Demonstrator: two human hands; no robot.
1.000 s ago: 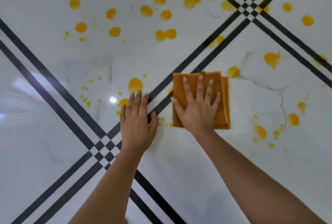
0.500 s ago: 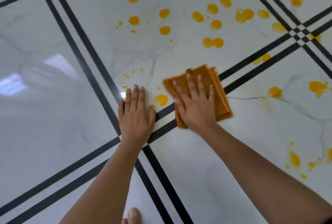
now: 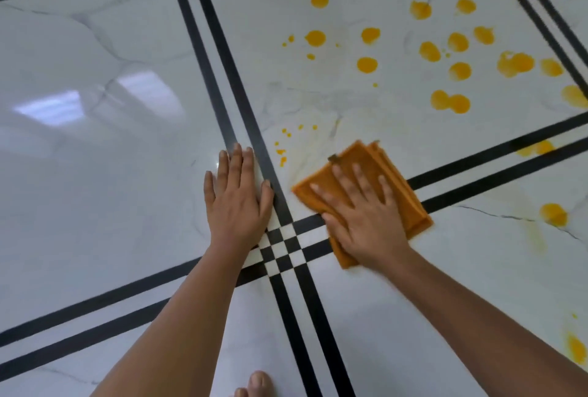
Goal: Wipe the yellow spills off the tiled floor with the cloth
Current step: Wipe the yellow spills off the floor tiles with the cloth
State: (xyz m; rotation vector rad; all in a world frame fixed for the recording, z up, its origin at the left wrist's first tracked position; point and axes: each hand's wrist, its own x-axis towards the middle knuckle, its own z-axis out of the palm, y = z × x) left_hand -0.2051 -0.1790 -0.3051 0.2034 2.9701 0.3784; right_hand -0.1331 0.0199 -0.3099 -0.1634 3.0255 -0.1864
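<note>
**Item: cloth (image 3: pixel 409 202).** Orange, folded in several layers. It lay flat on the floor (image 3: pixel 95 174), across the 2 black strips (image 3: pixel 477 161) just right of the checkered crossing.

**Right hand (image 3: pixel 366 221).** Palm down on the cloth. The fingers (image 3: pixel 358 177) were straight and spread, pressing rather than clutching. The cloth showed beyond the fingertips and past the outer edge of the hand, with its near corner under the wrist.

**Left hand (image 3: pixel 237 202).** Flat on bare tile left of the crossing, fingers straight and together, holding nothing. Judged to be a brace.

**Spills (image 3: pixel 366 65).** Many round yellow spots lay well beyond the cloth. Small drops (image 3: pixel 281 152) sat near its far-left corner. 1 blot (image 3: pixel 553 214) lay apart to the right.

**Step in hand, as judged:** the wiping stroke.
- The task was far from done.
- The palm had best stay flat with even weight, so the whole fold drags and no corner lifts.
- The small drops were the nearest target, and the far cluster came after them.
- Pale yellow film by the cloth's left edge suggested smearing. A turn to a clean face and overlapping passes seemed wise.

**Also present:** toes (image 3: pixel 261 382) at the bottom edge.
</note>
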